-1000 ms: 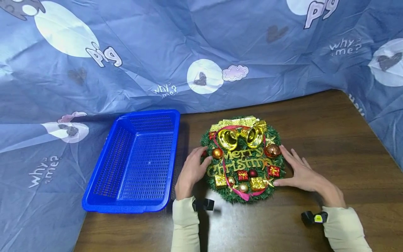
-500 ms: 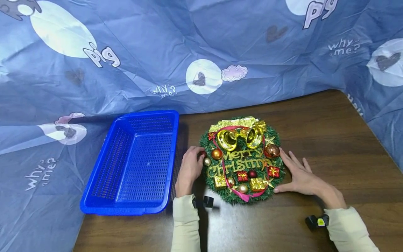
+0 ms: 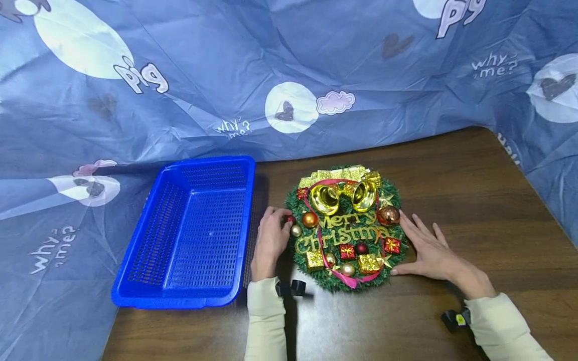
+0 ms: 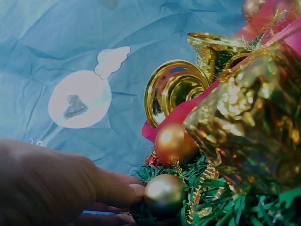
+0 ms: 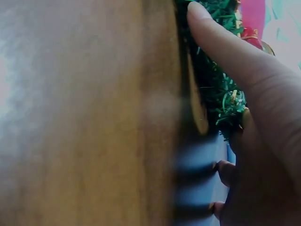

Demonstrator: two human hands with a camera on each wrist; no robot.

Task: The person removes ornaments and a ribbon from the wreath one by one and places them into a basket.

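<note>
A green Christmas wreath [image 3: 345, 228] with gold bells, baubles, small gift boxes and "Merry Christmas" lettering lies flat on the brown table [image 3: 474, 200]. My left hand [image 3: 272, 235] sits at its left rim with the fingers curled onto the greenery. In the left wrist view the thumb [image 4: 134, 190] touches a small gold ball [image 4: 163, 194], and other fingers lie below the rim. My right hand [image 3: 424, 244] lies flat on the table, fingers spread. Its thumb [image 5: 211, 37] rests against the wreath's [image 5: 216, 89] right rim.
An empty blue plastic basket [image 3: 149, 296] stands left of the wreath, close to my left hand. A blue printed sheet [image 3: 271, 65] covers the back and both sides. The table edge runs near my sleeves.
My left hand has drawn slightly left off the wreath, uncovering the small gold ball, and its fingers have curled. The right hand has barely shifted. The wreath has stayed put.
</note>
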